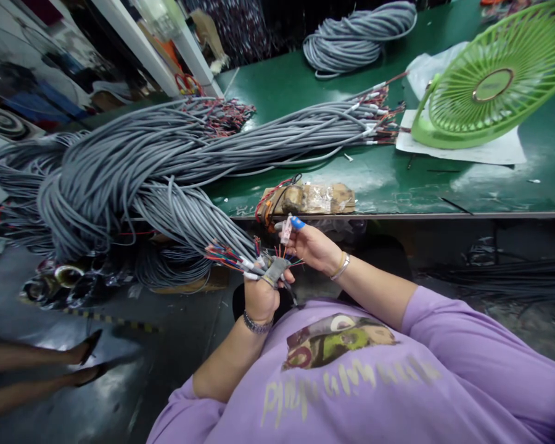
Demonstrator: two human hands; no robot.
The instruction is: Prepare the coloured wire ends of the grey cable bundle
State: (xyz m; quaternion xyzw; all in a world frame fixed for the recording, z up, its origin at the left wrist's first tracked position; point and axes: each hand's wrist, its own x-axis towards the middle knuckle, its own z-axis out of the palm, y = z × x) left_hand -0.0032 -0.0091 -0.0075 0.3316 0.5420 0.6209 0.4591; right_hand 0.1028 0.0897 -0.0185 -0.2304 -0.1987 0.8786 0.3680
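My left hand [261, 293] is closed around the stripped ends of a bundle of grey cables [176, 216], just below the table's front edge; a grey wrap covers one finger. Coloured inner wires [226, 254] fan out from the cable ends beside it. My right hand [312, 246] pinches thin wire ends right next to the left hand; its fingertips carry blue and pale tape. The cable bundle hangs from the green table [398, 179] down toward my lap.
A large heap of grey cables [134, 154] lies across the table's left side, a coil [358, 37] at the back. A green fan [494, 80] stands on white paper at right. A taped block with wires [305, 198] sits at the edge. Another person's legs [37, 370] show lower left.
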